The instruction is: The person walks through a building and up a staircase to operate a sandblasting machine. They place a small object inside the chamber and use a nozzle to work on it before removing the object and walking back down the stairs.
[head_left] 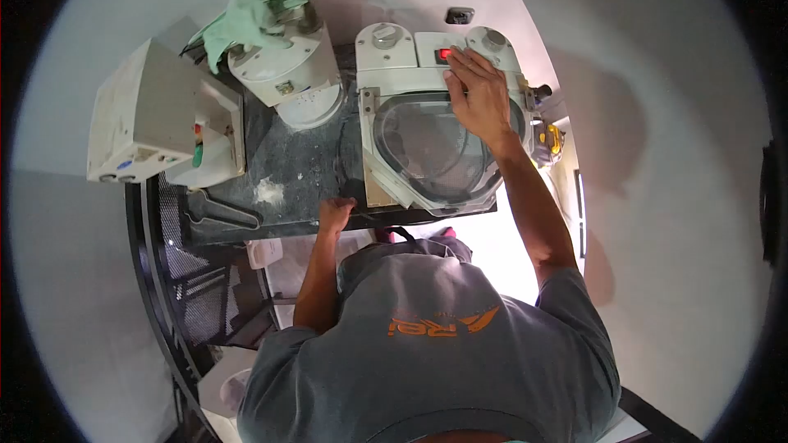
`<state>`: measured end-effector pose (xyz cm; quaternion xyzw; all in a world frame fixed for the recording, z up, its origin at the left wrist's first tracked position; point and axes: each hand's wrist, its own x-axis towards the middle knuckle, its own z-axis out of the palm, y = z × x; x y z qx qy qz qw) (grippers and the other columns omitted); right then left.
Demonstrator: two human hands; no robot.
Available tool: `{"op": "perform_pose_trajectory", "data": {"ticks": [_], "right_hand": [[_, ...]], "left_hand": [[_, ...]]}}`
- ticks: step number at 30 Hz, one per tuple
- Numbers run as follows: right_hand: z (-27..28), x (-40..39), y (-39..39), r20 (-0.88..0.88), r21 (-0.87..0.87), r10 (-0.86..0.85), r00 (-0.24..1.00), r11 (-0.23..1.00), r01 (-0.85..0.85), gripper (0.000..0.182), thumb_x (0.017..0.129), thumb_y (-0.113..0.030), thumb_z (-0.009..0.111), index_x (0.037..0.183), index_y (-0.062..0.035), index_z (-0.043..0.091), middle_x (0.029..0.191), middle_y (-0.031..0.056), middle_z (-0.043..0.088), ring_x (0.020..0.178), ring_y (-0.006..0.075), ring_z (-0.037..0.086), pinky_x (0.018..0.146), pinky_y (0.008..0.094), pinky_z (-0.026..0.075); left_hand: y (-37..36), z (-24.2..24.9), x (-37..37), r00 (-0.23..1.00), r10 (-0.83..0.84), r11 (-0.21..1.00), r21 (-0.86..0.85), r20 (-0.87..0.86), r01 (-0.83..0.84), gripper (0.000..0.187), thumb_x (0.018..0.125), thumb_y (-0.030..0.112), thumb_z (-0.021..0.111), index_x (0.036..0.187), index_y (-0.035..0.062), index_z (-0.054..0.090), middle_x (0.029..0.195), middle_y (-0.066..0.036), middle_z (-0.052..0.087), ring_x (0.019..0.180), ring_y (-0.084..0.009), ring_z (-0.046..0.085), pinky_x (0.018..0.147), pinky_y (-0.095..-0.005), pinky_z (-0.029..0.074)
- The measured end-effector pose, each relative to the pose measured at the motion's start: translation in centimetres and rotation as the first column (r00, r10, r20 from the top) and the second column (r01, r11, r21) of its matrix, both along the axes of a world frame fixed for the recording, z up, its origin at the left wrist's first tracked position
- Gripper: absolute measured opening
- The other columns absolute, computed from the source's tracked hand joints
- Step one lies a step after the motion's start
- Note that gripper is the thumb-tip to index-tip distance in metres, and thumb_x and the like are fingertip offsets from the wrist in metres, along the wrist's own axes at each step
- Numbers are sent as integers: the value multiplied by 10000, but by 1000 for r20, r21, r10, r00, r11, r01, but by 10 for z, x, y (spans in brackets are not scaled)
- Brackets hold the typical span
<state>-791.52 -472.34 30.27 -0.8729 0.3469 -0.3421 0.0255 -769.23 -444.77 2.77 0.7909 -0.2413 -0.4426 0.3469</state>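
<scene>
My right hand lies over the top of a white machine, its fingers stretched out beside a lit red switch. Below its wrist is the machine's clear lid, which is down over a round chamber. At the front edge of the dark worktop, my left hand is closed, left of the machine. Whatever its fingers hold, if anything, is hidden. Two round knobs, a left knob and a right knob, flank the switch.
Left on the worktop stand a white cylindrical machine draped with a green cloth and a boxy white unit. Bent metal tongs and white powder lie near the front. A wall socket sits behind.
</scene>
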Motion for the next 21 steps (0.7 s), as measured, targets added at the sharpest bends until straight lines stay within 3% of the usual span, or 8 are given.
{"op": "perform_pose_trajectory", "data": {"ticks": [5,6,9,12,15,17,18,21], "right_hand": [[3,4,6,30,-40,-88,996,995,89,263,910,-188,613,1104,-51,726,1186,88,703,1191,227,610,1010,409,436],[2,4,5,35,-20,-100,994,995,101,266,911,-194,614,1108,-52,723,1172,78,709,1193,221,609,1018,411,431],[1,-1,5,25,10,-103,994,995,102,290,924,-197,610,1168,-65,696,1227,92,681,1241,243,574,1048,413,414],[3,-9,6,-36,-17,-79,996,997,78,335,933,-196,617,1247,-85,657,1341,136,607,1317,293,509,1077,427,407],[-1,-22,-5,284,140,86,955,982,-130,346,924,-191,642,1257,-97,655,1344,137,605,1312,320,510,1077,434,416],[20,-43,0,263,151,-34,964,989,-7,327,907,-162,678,1227,-95,673,1278,155,646,1174,310,624,992,372,495],[16,-57,-6,359,91,-36,932,996,3,268,851,-143,716,1114,-95,718,1107,136,711,1003,291,683,889,381,548],[23,-104,10,517,308,-229,825,949,70,92,888,-101,676,947,-59,733,811,96,716,731,155,700,690,272,556]], "left_hand": [[-8,-15,17,957,-140,989,-16,254,148,265,818,264,746,917,19,774,844,-150,749,803,-233,719,721,-346,525],[-9,7,10,990,-53,998,27,128,50,267,813,266,751,923,23,774,847,-153,749,798,-237,717,723,-343,524],[-11,1,25,958,-188,981,84,218,173,298,816,270,762,937,-2,763,838,-144,749,786,-224,710,721,-347,521],[-17,29,25,983,-94,994,-35,159,101,327,836,276,766,966,-24,753,839,-111,746,767,-174,684,704,-321,511],[-25,69,23,994,-96,988,-116,57,102,336,864,272,758,994,-38,744,861,-72,737,760,-125,650,692,-292,499],[-27,83,19,995,-76,976,-198,58,86,315,877,247,751,1001,-43,743,869,-53,728,767,-105,631,700,-273,495],[-25,88,15,996,-66,969,-237,56,77,305,884,235,747,1004,-46,742,874,-44,723,771,-95,622,704,-264,492],[-21,102,0,996,-55,948,-316,-72,30,266,890,192,741,1016,-42,743,875,-43,726,784,-98,631,733,-257,495]]}}
